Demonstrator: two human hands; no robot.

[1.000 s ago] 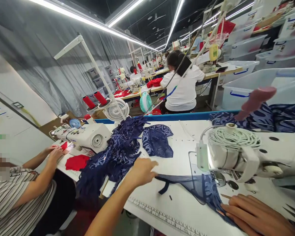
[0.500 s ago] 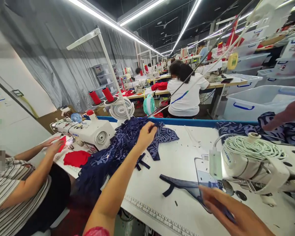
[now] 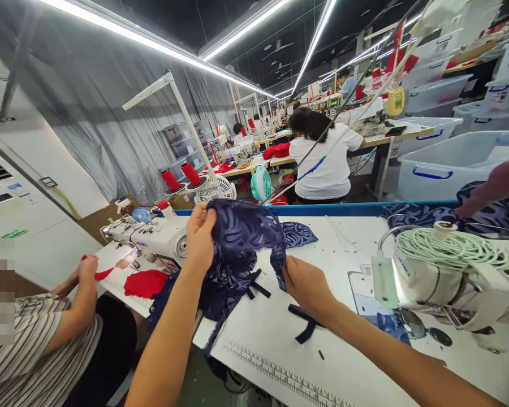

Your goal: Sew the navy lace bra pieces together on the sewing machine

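A dark blue patterned fabric piece (image 3: 248,226) is stretched between my two hands above the sewing table. My left hand (image 3: 201,237) pinches its upper left corner. Lower down on the right, my right hand (image 3: 307,282) grips the hanging edge. Behind and below it lies a heap of the same navy fabric (image 3: 227,285), partly hidden by the held piece and my left arm. Another patterned piece (image 3: 299,234) rests flat just beyond. Near my right wrist, a dark strip (image 3: 305,330) lies on the white tabletop (image 3: 271,339).
At the right stands a sewing machine (image 3: 441,277) with a pale green coiled cord on top. A co-worker in a striped shirt (image 3: 46,333) sits at the left by another machine (image 3: 152,232) and red fabric (image 3: 145,284). A printed ruler (image 3: 280,373) runs along the front edge.
My left hand has moved left, lifting a fabric piece from the heap. My right hand has left the dark strip near the machine and moved up and left onto the lifted piece.
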